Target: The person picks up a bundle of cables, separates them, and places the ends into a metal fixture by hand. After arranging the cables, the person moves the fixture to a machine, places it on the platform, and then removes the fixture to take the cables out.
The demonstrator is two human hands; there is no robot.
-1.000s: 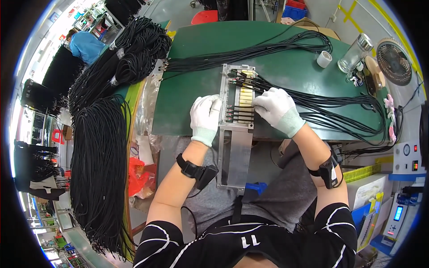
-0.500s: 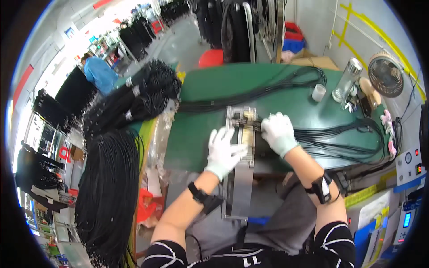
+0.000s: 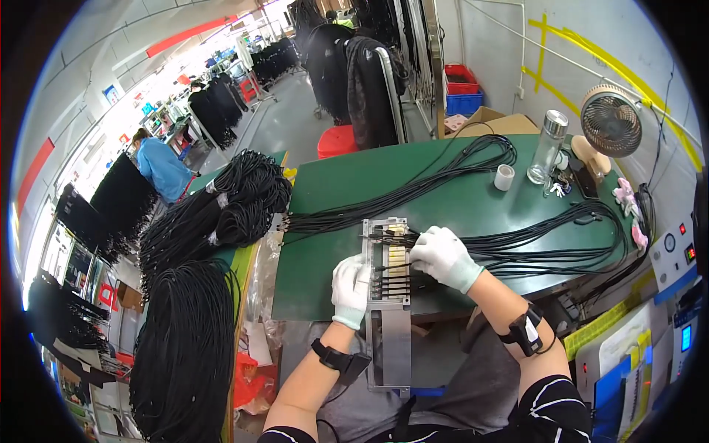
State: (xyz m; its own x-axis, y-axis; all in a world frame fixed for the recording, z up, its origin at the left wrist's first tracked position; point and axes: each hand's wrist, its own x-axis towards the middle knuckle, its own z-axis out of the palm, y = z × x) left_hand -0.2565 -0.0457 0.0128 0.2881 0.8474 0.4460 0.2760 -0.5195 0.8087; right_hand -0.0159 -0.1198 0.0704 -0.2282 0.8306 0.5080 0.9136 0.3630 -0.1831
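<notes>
A metal fixture (image 3: 389, 301) with a slotted row of pale yellow blocks lies across the green table's near edge. Black cables lie crosswise in its near slots, and more cable ends are gathered at its far end. My right hand (image 3: 445, 258), in a white glove, pinches a black cable at the fixture's right side. From there a bundle of black cables (image 3: 546, 231) runs right and loops back. At the fixture's left edge is my gloved left hand (image 3: 350, 289), fingers closed; whatever is between its fingertips is hidden.
Another cable bundle (image 3: 413, 196) stretches over the green table (image 3: 332, 173). Thick heaps of black cables (image 3: 181, 347) stand at left. A glass bottle (image 3: 546, 148), a white cup (image 3: 504, 177) and a fan (image 3: 611, 122) are at back right. A person in blue (image 3: 159, 166) is far left.
My left hand has gone from spread fingers over the fixture to closed fingers at its left edge. My right hand has shifted nearer along the fixture. The whole view has tilted up.
</notes>
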